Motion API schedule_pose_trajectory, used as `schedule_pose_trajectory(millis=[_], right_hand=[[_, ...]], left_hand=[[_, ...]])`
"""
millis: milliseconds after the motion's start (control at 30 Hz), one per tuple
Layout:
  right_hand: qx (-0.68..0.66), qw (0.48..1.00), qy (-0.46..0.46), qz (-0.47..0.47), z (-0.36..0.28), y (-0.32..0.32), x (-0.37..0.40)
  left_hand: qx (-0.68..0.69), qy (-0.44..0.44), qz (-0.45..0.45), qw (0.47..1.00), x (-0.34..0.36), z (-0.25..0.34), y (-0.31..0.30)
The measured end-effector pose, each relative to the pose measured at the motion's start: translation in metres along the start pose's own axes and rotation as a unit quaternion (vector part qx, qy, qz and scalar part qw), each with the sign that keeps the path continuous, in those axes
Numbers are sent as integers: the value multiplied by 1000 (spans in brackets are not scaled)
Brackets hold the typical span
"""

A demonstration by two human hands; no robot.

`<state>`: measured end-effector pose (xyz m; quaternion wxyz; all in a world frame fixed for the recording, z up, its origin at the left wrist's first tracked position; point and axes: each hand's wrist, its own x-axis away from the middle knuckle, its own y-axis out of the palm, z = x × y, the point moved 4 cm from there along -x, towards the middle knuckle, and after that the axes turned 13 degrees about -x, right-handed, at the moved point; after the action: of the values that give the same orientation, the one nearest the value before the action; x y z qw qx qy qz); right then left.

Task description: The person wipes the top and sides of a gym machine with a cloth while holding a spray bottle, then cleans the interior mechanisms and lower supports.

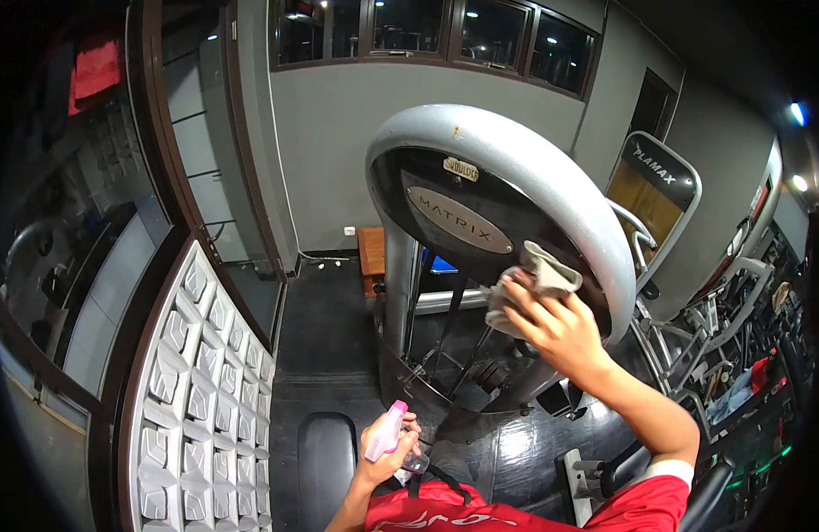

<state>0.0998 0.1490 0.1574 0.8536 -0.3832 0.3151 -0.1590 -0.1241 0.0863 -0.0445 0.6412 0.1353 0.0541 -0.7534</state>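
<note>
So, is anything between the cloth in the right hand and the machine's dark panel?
Nothing visible. The right hand holds the cloth, which appears to lie directly against the dark panel, just inside the grey rim. The left hand holds the spray bottle low, well clear of it.

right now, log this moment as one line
left hand: holds spray bottle | right hand: cloth pressed on machine shroud | place: gym floor
</note>
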Motion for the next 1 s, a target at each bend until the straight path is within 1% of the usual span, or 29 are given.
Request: schedule_pose_trajectory(millis=[33, 100, 267, 367, 400, 433, 500, 567, 633, 700, 767, 833, 900, 967, 1000], right_hand=[[31, 1000, -2, 3, 4, -2, 13], [50, 998, 11, 24, 8, -13, 31], [55, 994, 77, 48, 10, -27, 63], [61, 988, 123, 75, 10, -20, 87], [59, 986, 131, 91, 11, -19, 93], [70, 985, 119, 106, 13, -21, 95], [61, 985, 94, 133, 17, -31, 88], [41, 977, 81, 193, 27, -47, 78], [17, 960, 93, 265, 37, -71, 55], [16, 935, 63, 348, 46, -88, 28], [47, 921, 66, 381, 51, -100, -8], [53, 942, 58, 327, 52, -101, -49], [23, 980, 67, 188, 50, -77, -83], [18, 990, 73, 119, 42, -45, -88], [29, 990, 86, 110, 37, -40, -83]], left_hand=[[-5, 0, -5, 1000, -1, -1, 0], [-1, -5, -5, 1000, -2, 0, -1], [4, -4, 0, 1000, -2, -1, -8], [25, -18, 9, 999, -1, -3, -12], [13, -17, 12, 1000, -2, -3, -13], [1, -17, 13, 1000, -1, -4, -14], [4, -25, 2, 1000, 0, -10, -15], [6, -24, -7, 1000, -2, -12, -14], [1, -19, -5, 1000, -2, -10, -13], [7, -16, -5, 1000, -1, -11, -13], [13, -12, -1, 1000, -2, -11, -13], [28, -35, 14, 999, 0, -14, -12], [3, -39, 4, 999, 0, -16, -11], [12, -40, 14, 999, 0, -18, -12], [12, -42, 12, 999, -1, -18, -11]])
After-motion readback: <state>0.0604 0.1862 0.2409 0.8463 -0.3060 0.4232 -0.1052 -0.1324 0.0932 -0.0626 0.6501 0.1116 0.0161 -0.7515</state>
